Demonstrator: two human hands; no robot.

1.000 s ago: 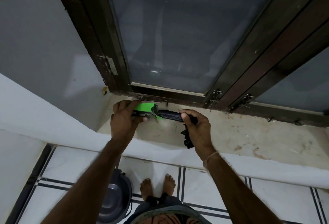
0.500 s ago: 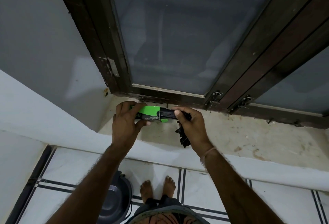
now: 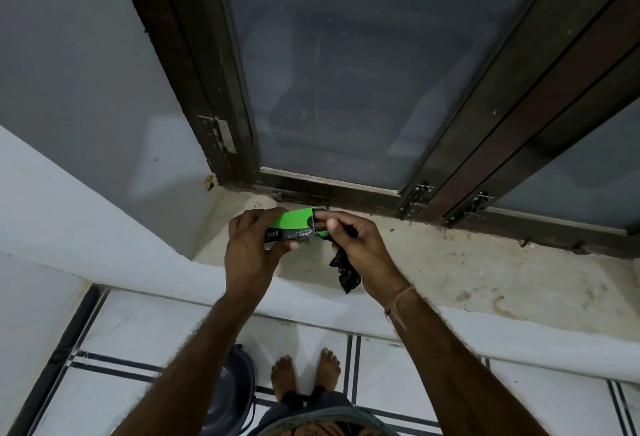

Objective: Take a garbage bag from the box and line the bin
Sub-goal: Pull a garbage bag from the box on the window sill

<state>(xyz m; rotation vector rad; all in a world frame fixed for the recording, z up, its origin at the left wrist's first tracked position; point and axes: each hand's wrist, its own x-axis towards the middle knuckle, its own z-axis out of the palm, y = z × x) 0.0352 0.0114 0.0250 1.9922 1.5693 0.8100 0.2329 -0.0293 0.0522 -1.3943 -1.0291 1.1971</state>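
Over the sill's (image 3: pixel 450 262) left end: left hand (image 3: pixel 249 248) grips the box (image 3: pixel 294 224), right hand (image 3: pixel 360 248) clutches the garbage bag (image 3: pixel 344 273) in curled fingers beside the box mouth; best drawn straight out, box steadied.

We see a person from above: the left hand (image 3: pixel 249 252) and right hand (image 3: pixel 363 255) are bare, and both forearms (image 3: pixel 214 349) are bare and lightly haired. A thin pale thread (image 3: pixel 398 298) is tied round the right wrist, one end hanging loose. Lower down are two bare feet (image 3: pixel 284 373), dark cloth (image 3: pixel 332 401) at the legs, and a patterned reddish garment (image 3: pixel 311 430) edged in grey.
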